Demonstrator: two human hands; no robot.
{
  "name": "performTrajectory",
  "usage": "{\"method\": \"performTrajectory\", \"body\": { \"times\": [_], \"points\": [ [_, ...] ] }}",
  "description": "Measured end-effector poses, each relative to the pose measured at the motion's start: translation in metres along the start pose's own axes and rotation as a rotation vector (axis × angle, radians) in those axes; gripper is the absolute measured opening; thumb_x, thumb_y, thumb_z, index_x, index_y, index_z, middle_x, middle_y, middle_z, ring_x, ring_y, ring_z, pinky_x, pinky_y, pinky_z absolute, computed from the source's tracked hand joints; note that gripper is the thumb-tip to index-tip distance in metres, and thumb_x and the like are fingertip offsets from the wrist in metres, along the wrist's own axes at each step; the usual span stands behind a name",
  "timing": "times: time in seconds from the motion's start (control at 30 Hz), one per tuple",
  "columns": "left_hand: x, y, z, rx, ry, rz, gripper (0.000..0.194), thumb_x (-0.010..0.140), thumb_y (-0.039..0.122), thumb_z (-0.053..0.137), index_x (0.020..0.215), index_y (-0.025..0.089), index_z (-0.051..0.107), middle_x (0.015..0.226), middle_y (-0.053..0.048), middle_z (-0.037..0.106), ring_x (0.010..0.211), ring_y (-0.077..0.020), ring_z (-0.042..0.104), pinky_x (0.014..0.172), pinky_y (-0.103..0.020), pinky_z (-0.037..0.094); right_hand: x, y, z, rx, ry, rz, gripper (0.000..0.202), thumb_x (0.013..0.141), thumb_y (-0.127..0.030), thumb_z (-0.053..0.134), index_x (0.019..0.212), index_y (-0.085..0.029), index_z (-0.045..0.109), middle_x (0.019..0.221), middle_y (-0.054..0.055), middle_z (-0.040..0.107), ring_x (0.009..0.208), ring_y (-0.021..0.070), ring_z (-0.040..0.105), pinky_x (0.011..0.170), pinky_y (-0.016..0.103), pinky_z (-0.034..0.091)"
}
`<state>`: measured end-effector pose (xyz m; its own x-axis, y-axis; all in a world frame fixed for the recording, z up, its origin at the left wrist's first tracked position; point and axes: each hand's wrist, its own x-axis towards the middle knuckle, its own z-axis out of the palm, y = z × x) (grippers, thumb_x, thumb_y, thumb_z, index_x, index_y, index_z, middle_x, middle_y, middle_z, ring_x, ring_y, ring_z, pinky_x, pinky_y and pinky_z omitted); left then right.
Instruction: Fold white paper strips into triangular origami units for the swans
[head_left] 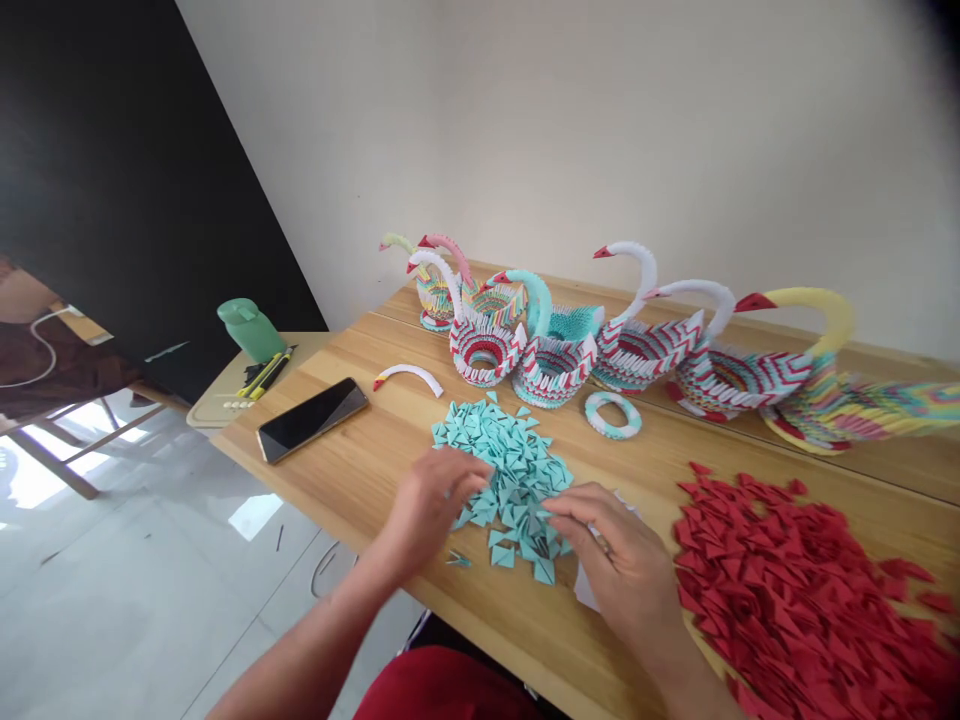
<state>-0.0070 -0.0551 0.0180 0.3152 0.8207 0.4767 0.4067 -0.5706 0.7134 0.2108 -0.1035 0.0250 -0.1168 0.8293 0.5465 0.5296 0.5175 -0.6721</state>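
A heap of teal folded paper triangles (517, 465) lies on the wooden table (360, 440). My left hand (435, 500) is at the heap's left side, its fingers curled over the edge pieces; what they hold, if anything, is too small to tell. At the heap's right side my right hand (619, 545) has thumb and forefinger brought close together, and I cannot make out a piece between them. Part of a white sheet (586, 588) shows beside my right hand. One small teal piece (459, 559) sits apart near the front edge.
Red paper triangles (787, 580) are heaped at the right. Several paper swans (555, 370) line the back, with a teal-and-white ring (613, 415) before them. A white curved neck piece (409, 372) and a phone (313, 418) lie left. A green bottle (251, 330) stands beyond.
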Motion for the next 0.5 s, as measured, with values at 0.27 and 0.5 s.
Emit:
{"method": "performTrajectory", "body": {
  "times": [0.27, 0.5],
  "points": [
    [0.011, -0.052, -0.052, 0.444, -0.137, -0.224, 0.015, 0.089, 0.027, 0.059, 0.082, 0.021, 0.070, 0.080, -0.003, 0.071, 0.075, -0.0194, 0.064, 0.068, -0.027, 0.044, 0.017, 0.003, -0.001, -0.126, -0.036, -0.037, 0.021, 0.098, -0.022, 0.049, 0.099, -0.024, 0.070, 0.096, 0.007, 0.071, 0.088, 0.0200, 0.069, 0.076, 0.031, 0.057],
    [0.006, -0.063, -0.026, 0.481, -0.223, -0.253, 0.011, 0.086, 0.025, 0.061, 0.078, 0.020, 0.066, 0.080, -0.003, 0.068, 0.077, -0.0202, 0.062, 0.069, -0.028, 0.043, 0.004, 0.013, 0.006, -0.283, -0.126, -0.083, 0.029, 0.097, -0.024, 0.049, 0.121, -0.028, 0.066, 0.128, 0.009, 0.065, 0.115, 0.0276, 0.062, 0.093, 0.050, 0.055]
  ]
}}
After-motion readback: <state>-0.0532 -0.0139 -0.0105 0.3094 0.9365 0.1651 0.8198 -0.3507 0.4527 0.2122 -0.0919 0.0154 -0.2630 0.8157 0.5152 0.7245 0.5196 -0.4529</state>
